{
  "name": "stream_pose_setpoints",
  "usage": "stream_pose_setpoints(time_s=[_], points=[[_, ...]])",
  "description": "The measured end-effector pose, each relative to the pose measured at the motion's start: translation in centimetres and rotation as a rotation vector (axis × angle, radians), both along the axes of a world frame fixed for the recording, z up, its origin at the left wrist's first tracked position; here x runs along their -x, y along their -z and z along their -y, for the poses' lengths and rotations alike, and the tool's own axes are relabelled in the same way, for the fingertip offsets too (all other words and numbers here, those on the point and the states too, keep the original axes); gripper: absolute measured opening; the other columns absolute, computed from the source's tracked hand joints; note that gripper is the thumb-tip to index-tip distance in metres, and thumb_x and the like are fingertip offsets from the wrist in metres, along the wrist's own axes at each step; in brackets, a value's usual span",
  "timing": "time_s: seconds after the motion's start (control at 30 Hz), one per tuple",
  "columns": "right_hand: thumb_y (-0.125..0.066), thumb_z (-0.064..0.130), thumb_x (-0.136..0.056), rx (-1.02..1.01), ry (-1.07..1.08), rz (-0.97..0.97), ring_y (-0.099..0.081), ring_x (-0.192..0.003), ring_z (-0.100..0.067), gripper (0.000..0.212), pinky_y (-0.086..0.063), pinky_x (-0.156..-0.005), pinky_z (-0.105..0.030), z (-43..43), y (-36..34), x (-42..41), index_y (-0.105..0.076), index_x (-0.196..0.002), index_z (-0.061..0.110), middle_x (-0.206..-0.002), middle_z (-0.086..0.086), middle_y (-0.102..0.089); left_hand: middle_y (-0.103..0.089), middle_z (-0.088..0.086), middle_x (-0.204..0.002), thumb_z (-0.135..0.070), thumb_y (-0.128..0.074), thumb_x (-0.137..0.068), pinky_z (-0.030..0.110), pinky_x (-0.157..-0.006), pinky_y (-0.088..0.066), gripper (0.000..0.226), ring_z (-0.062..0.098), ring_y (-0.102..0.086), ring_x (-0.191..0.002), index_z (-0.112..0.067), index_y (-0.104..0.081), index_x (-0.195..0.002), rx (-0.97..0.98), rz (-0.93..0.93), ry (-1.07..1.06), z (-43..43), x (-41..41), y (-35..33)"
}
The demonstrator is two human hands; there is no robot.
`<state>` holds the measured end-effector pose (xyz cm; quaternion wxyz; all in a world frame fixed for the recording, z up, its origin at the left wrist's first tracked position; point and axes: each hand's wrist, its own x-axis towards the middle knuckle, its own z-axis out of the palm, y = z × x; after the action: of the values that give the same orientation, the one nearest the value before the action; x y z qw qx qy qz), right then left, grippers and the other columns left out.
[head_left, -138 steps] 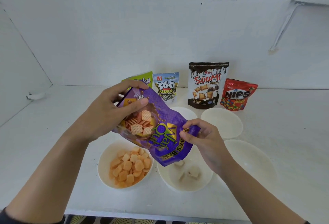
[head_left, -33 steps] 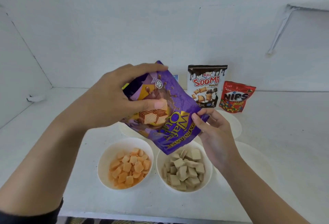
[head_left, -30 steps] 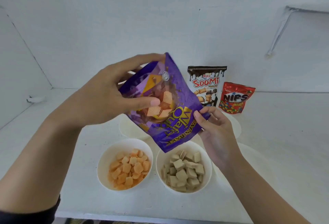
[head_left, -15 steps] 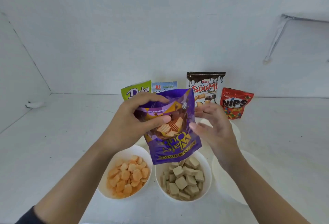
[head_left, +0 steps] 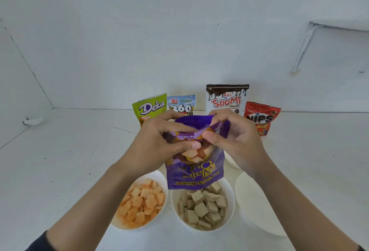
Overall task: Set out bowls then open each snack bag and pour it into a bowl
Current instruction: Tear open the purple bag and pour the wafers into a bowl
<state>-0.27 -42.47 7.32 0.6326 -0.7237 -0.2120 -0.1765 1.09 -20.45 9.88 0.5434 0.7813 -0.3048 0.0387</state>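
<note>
Bright, even, diffuse light, soft faint shadows beneath bowls (head_left: 202, 228), wide-angle bending at edges, slight overall softness.

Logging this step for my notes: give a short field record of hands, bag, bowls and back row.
left hand: grips purple bag at its upper end
right hand: pinches same end
purple bag: upside down above wafer bowl
wafer bowl: beige cubes
orange bowl: orange puffs, left of it
empty bowl: right
back row: Deka, 360, Soomi, Nips, upright
</note>
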Motion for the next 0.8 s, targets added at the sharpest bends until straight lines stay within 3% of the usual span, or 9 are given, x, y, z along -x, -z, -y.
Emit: stream_pose_setpoints(time_s=[0.13,0.23,0.4,0.5,0.6,0.7,0.8], points=[[-0.076,0.041,-0.084,0.008,-0.020,-0.003,-0.057,-0.119,-0.023,0.026,-0.055,-0.092,-0.050,-0.2,0.0,0.4,-0.064,-0.092,0.020,-0.111,0.002,-0.065,-0.063,-0.007,-0.123,-0.046,-0.079,-0.082,0.039,-0.080,-0.063,0.042,0.015,-0.061,-0.121,-0.033,-0.073,-0.121,-0.035,0.026,0.012,-0.4,0.2,-0.4],[-0.072,0.023,-0.084,-0.092,-0.026,-0.007,-0.059,-0.108,-0.010,0.016,-0.059,-0.084,-0.035,-0.1,-1.1,0.5,-0.060,-0.092,0.016,-0.106,0.008,-0.065,-0.060,-0.004,-0.128,-0.043,-0.070,-0.089,0.031,-0.084,-0.060,0.036,0.020,-0.061,-0.123,-0.043,-0.063,-0.125,0.031,0.183,-0.032,-0.7,0.4,-2.2],[-0.075,0.031,-0.085,-0.029,0.009,0.025,-0.057,-0.109,-0.013,0.014,-0.058,-0.086,-0.047,0.1,-1.0,0.5,-0.062,-0.090,0.032,-0.107,0.010,-0.063,-0.053,-0.008,-0.143,-0.042,-0.054,-0.101,0.025,-0.100,-0.050,0.040,0.011,-0.050,-0.135,-0.034,-0.051,-0.141,-0.088,0.436,-0.213,-1.2,1.3,-4.2],[-0.075,0.051,-0.082,0.016,0.058,0.003,-0.058,-0.109,-0.020,0.026,-0.057,-0.084,-0.052,-0.2,0.2,0.7,-0.062,-0.093,0.031,-0.108,0.008,-0.063,-0.046,-0.007,-0.154,-0.042,-0.053,-0.101,0.028,-0.113,-0.041,0.051,0.006,-0.038,-0.146,-0.023,-0.048,-0.149,-0.206,0.540,-0.242,-1.0,1.7,-4.2],[-0.075,0.039,-0.083,0.002,0.088,0.019,-0.058,-0.100,-0.022,0.026,-0.054,-0.082,-0.049,-0.4,0.6,0.9,-0.061,-0.093,0.020,-0.101,0.000,-0.062,-0.036,-0.007,-0.163,-0.056,-0.040,-0.102,0.032,-0.119,-0.036,0.060,0.006,-0.024,-0.153,-0.025,-0.045,-0.153,-0.449,0.544,-0.154,-0.5,1.9,-3.1],[-0.074,0.035,-0.086,0.071,0.121,0.047,-0.058,-0.100,-0.022,0.021,-0.053,-0.084,-0.047,-0.4,0.7,1.0,-0.061,-0.092,0.020,-0.100,0.001,-0.061,-0.032,-0.013,-0.164,-0.071,-0.026,-0.097,0.035,-0.120,-0.035,0.071,0.003,-0.026,-0.150,-0.033,-0.035,-0.157,-0.673,0.399,-0.030,-0.5,1.7,-1.5],[-0.074,0.025,-0.088,0.016,0.109,0.007,-0.059,-0.100,-0.017,0.016,-0.053,-0.081,-0.038,-0.4,0.8,1.3,-0.060,-0.091,0.018,-0.102,-0.001,-0.062,-0.038,-0.018,-0.160,-0.070,-0.032,-0.096,0.035,-0.115,-0.042,0.064,0.002,-0.033,-0.147,-0.040,-0.042,-0.153,-0.589,0.332,-0.040,-0.7,1.1,-1.2]])
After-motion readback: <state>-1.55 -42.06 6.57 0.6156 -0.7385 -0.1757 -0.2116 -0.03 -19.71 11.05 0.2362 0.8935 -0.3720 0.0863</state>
